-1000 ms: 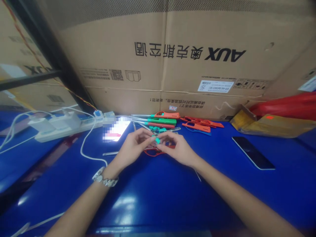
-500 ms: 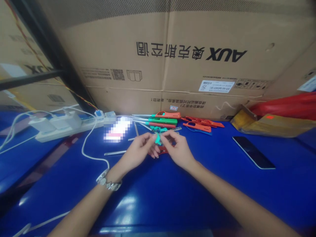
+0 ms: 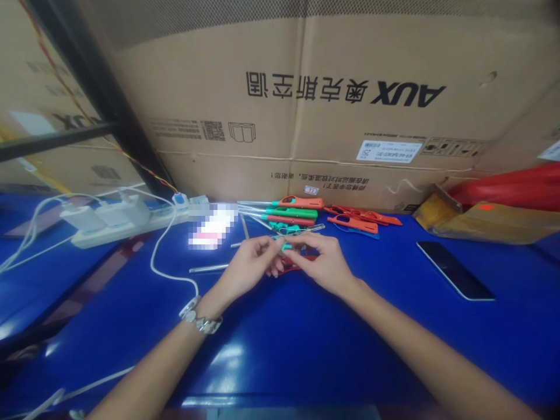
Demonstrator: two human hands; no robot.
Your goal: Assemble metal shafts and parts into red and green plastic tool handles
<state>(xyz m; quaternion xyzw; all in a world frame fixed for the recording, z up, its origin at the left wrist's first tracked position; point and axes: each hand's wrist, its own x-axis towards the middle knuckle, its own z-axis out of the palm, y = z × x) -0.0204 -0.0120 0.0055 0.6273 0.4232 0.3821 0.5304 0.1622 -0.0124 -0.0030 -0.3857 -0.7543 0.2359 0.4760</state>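
Observation:
My left hand (image 3: 251,263) and my right hand (image 3: 331,260) meet above the blue table (image 3: 280,350). Between their fingertips is a small teal plastic part (image 3: 286,246), pinched from both sides and partly covered. Behind and below the fingers lies a red lighter casing (image 3: 301,263), mostly hidden. A thin metal tube (image 3: 207,268) sticks out left of my left hand. Just beyond, long-necked gas lighters lie side by side: an orange one (image 3: 308,202), a green one (image 3: 301,214) and a red one (image 3: 300,221). More teal parts (image 3: 284,227) lie in front of them.
Loose orange-red casings (image 3: 354,224) lie right of the lighters. A dark phone (image 3: 455,271) rests further right, near a yellow carton (image 3: 490,224). At left are a power strip (image 3: 131,224) with white cables and a bright, blurred-out screen (image 3: 214,224). A large cardboard box (image 3: 280,151) stands behind.
The teal part has turned between my fingertips and less of it shows. My right hand's fingers lie flatter across it. The whole view has shifted slightly.

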